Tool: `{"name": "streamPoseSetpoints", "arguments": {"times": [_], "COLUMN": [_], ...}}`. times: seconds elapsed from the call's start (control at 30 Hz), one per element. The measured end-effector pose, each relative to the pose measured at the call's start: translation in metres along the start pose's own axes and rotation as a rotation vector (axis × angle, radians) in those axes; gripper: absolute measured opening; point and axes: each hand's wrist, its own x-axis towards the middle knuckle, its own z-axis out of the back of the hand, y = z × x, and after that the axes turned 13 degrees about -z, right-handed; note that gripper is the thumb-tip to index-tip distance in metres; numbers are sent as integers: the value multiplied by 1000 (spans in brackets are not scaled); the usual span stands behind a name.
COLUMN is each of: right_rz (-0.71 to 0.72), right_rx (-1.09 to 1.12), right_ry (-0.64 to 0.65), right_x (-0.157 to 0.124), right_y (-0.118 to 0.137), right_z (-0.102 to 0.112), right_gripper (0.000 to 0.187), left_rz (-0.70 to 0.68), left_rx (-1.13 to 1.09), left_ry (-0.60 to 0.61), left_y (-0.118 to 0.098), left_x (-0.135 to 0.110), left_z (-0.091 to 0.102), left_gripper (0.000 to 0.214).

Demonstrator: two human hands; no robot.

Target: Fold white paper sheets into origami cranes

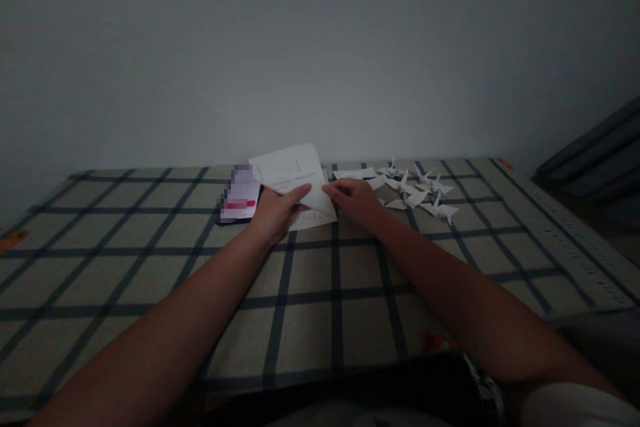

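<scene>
A white sheet of paper (293, 170) is lifted at a slant over the checked cloth (150, 260). My left hand (277, 210) pinches its lower edge from the left, thumb on top. From the right, my right hand (353, 199) grips the same edge with curled fingers. More white paper (313, 219) lies flat under both hands.
A phone (240, 201) with a lit screen lies just left of my left hand. Several folded white paper cranes (417, 192) are scattered to the right of my right hand. A plain wall rises behind. Dark furniture (590, 167) stands at far right.
</scene>
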Motion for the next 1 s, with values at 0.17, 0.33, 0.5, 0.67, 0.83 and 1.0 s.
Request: {"name": "streamPoseSetpoints", "arguments": {"times": [0.17, 0.33, 0.5, 0.67, 0.83, 1.0], "right_rz": [14, 6, 26, 32, 24, -20], "right_rx": [88, 169, 119, 106, 115, 191], "right_ry": [-1, -73, -86, -99, -98, -49], "right_x": [2, 3, 3, 3, 4, 4], "right_y": [-3, -4, -4, -4, -5, -4], "right_z": [-2, -4, -2, -2, -2, -2], "right_gripper": [36, 33, 32, 33, 34, 33], "left_rz": [-21, 19, 36, 41, 44, 38], "left_rx": [9, 55, 83, 75, 74, 100], "left_ry": [53, 114, 98, 110, 135, 145], "left_y": [2, 6, 7, 7, 9, 7], "left_x": [0, 0, 0, 1, 1, 0], "left_z": [2, 6, 6, 6, 8, 7], "left_gripper": [56, 51, 50, 49, 52, 54]}}
